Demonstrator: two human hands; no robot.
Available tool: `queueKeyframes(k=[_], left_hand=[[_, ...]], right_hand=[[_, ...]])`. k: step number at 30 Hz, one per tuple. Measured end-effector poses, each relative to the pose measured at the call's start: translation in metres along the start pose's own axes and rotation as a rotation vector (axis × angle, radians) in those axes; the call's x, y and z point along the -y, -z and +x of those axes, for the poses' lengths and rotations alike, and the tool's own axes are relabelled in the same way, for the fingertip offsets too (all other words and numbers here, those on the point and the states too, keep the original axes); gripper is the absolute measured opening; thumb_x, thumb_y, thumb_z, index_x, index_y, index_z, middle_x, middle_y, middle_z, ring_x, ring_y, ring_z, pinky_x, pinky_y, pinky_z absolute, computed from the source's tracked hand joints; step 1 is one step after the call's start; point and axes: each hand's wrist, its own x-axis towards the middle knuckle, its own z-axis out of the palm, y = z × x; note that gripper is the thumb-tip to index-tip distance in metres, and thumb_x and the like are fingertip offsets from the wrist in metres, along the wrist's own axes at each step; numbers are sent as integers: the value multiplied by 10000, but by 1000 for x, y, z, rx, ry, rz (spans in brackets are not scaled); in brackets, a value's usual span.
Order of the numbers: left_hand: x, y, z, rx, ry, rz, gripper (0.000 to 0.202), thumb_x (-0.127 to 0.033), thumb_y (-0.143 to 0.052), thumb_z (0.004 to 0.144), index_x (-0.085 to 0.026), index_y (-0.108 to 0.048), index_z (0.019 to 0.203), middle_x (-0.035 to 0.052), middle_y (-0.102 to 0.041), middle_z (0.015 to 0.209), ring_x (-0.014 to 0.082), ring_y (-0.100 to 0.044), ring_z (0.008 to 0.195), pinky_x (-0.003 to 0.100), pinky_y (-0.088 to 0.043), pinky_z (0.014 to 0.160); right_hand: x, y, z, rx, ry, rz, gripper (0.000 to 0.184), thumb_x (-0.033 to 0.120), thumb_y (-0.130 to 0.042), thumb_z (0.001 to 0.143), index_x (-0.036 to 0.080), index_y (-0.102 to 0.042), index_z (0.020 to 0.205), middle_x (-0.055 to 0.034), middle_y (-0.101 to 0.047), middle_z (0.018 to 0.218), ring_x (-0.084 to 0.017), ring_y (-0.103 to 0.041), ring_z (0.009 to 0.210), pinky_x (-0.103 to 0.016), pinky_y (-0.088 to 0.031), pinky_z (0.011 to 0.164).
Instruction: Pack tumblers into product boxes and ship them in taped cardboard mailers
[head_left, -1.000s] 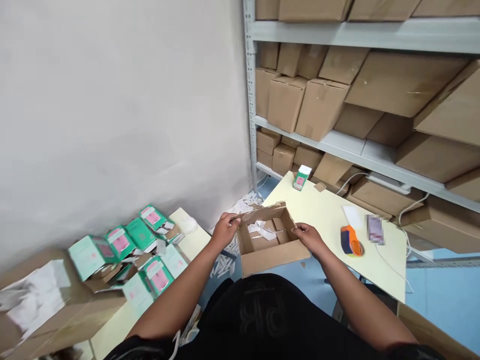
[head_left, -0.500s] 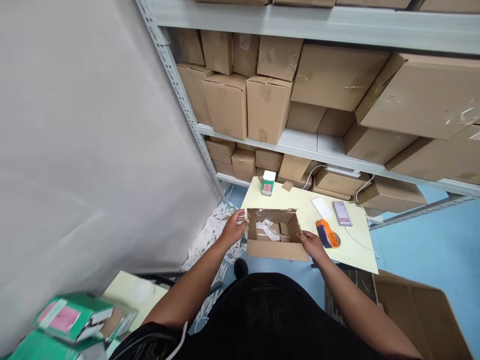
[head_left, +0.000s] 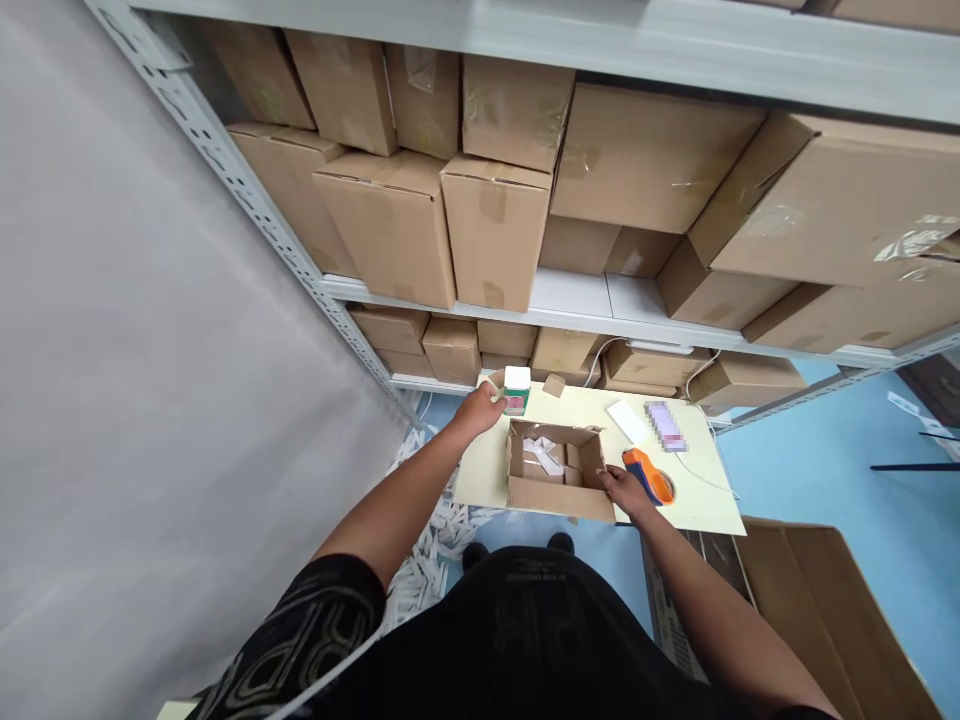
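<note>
Pinching the right wall of the open cardboard box [head_left: 559, 495] near its front corner, our right hand [head_left: 624, 490] has a firm grasp there, with some fingertips hidden. Our left hand [head_left: 480, 410] meets the left side of the green-and-white carton [head_left: 517, 391]; its far fingers are out of sight, so we cannot tell whether they have closed on it. The carton stands on the pale yellow table [head_left: 487, 475], just behind the box. We cannot tell whether the box, at the table's near edge, rests there or is held up. Inside it, the white paper [head_left: 546, 458] is hard to make out. To the right we see an orange-and-blue tape dispenser [head_left: 649, 477] and a purple item [head_left: 665, 427], pixelated beyond reading. Our 2 black shoes [head_left: 561, 542] are half covered by our black shirt [head_left: 540, 640]. Behind everything, the metal shelving [head_left: 240, 195] is cut off at the top.
</note>
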Motion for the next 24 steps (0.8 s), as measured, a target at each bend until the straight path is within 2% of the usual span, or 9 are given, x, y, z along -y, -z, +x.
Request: queueKeyframes(k=[3, 5, 7, 10, 13, 16, 19, 22, 24], left_hand=[[-34, -10, 37, 21, 61, 114, 525, -583, -647, 867, -178, -560, 1190, 188, -688, 1240, 324, -658, 1140, 364, -478, 896], [-51, -24, 56, 27, 93, 187, 677, -645, -660, 833, -151, -512, 1270, 243, -617, 1341, 356, -633, 1205, 376, -471, 921], [-61, -41, 70, 46, 137, 272, 785, -668, -705, 779, -137, -478, 1310, 278, -558, 1394, 384, -621, 1226, 391, -475, 931], [-66, -64, 86, 51, 207, 361, 743, -584, -734, 778, -137, -465, 1308, 286, -526, 1409, 383, -644, 1184, 401, -491, 920], [-61, -70, 98, -23, 227, 333, 608, -443, -704, 822, -136, -459, 1286, 274, -551, 1366, 357, -676, 1123, 406, -500, 909], [-50, -50, 107, -75, 272, 206, 553, -391, -728, 795, -161, -467, 1225, 237, -603, 1299, 331, -677, 1112, 387, -501, 905], [-38, -10, 104, -156, 273, 12, 490, -398, -731, 793, -202, -453, 1145, 147, -668, 1135, 287, -680, 1046, 362, -511, 872], [-29, 27, 79, -298, 229, -191, 465, -429, -721, 793, -235, -413, 1083, 64, -644, 1021, 238, -674, 912, 347, -536, 786], [-25, 37, 48, -326, 150, -357, 444, -438, -700, 801, -247, -388, 1053, 31, -614, 1011, 207, -661, 873, 328, -549, 733]], right_hand=[[-8, 9, 7, 15, -19, 12, 577, 640, -524, 867, 183, -721, 1160, -110, -758, 1131, -295, -687, 1105, -402, -504, 949], [-17, 18, 10, -24, -39, 14, 615, 649, -485, 899, 183, -695, 1241, -134, -711, 1278, -304, -641, 1221, -419, -465, 1037], [-27, 28, 9, -88, -41, 11, 621, 635, -480, 910, 184, -680, 1285, -144, -675, 1348, -314, -615, 1264, -429, -454, 1062], [-44, 42, 5, -157, 3, 9, 615, 613, -521, 893, 181, -678, 1301, -151, -649, 1385, -335, -598, 1289, -446, -459, 1063], [-54, 53, -1, -157, 1, 24, 592, 620, -527, 888, 188, -701, 1254, -144, -677, 1332, -341, -614, 1260, -453, -472, 1044], [-51, 59, -8, -204, -2, 73, 507, 599, -532, 888, 207, -725, 1144, -125, -715, 1250, -325, -655, 1167, -434, -500, 988], [-33, 57, -12, -249, 38, 138, 419, 574, -541, 888, 225, -730, 1022, -105, -747, 1152, -310, -671, 1092, -419, -509, 958], [1, 49, -11, -196, 72, 246, 410, 578, -552, 885, 219, -721, 987, -92, -759, 1057, -293, -684, 1025, -400, -521, 922], [31, 40, -9, -130, 84, 357, 458, 616, -547, 889, 206, -706, 1020, -93, -755, 1011, -278, -691, 967, -382, -539, 864]])
